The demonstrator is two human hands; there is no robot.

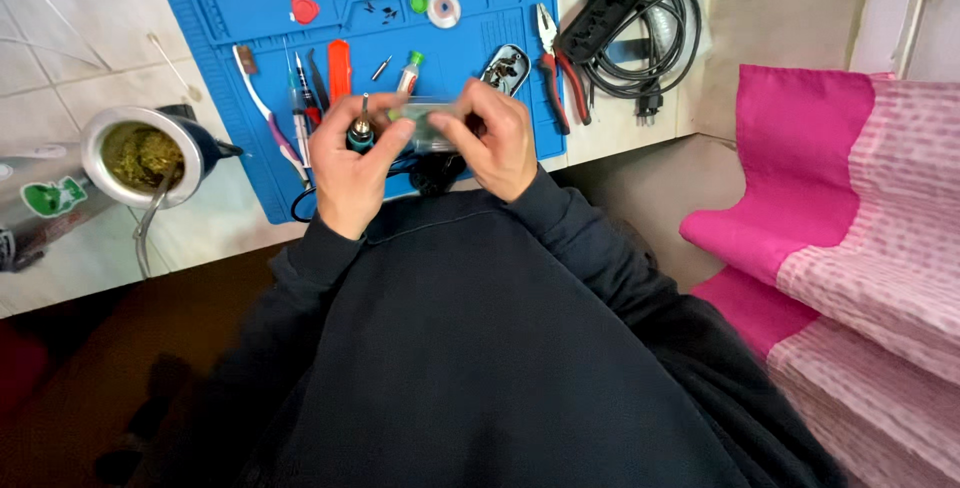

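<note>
**Inspector:** Position of the hands?

**Onlooker:** Both sit at the centre of the frame, above the lower edge of the blue work mat (230,18). The left hand (352,163) is closed around a small screwdriver (361,130) with a dark grip, its metal end pointing toward the top of the frame. The right hand (497,143) has its fingers curled, thumb and fingertips pinching a small clear plastic piece (425,120). That piece is held between the two hands, touching both, lifted off the mat.

**Inspector:** Items on the mat?

**Onlooker:** Left of the hands lie a toothbrush (262,108), an orange-handled tool (339,70) and some thin picks. Just above the hands stands a small tube with a green cap (409,72), and beside it a metal dish (505,67) holding small dark parts. A red piece (305,10) and a white tape roll (444,9) lie nearer the top.

**Inspector:** Off the mat?

**Onlooker:** Red-handled pliers (558,66) lie at the mat's right edge, next to a black power strip (620,3) with coiled cable. At the left of the frame stands a metal cup (140,156) filled with green herb, a metal straw in it. Pink cloth (840,208) fills the right side.
</note>
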